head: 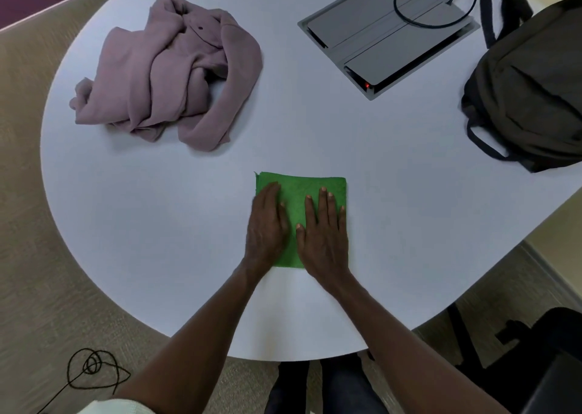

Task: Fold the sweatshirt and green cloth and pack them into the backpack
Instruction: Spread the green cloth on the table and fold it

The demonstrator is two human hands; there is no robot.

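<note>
Inspector: Status of green cloth (300, 193)?
Assessor: Folded to a neat square, flat on bench (157, 240) near the front edge. Left hand (267, 224) and right hand (324, 237) both laid palm-down on it, fingers straight, pressing, gripping nothing.

Inspector: Handling?
Assessor: Judged light, soft, limp. Likely to fall open if lifted by 1 corner. Best taken along the folded edge, or pinched through all layers at 2 opposite sides.

Inspector: Sweatshirt (170, 76)?
Assessor: Crumpled in a heap at far left of bench, well apart from the cloth, not yet folded. Judged bulkier, soft, floppy. Best taken at shoulders or hem to spread flat first.

Inspector: Backpack (532, 86)?
Assessor: At far right of bench, lying on its side, straps loose. Open or zipped: cannot tell.

Inspector: Other items?
Assessor: Grey cable hatch (390, 32) set into bench, far centre, with black cable (406, 16) looped over it.
</note>
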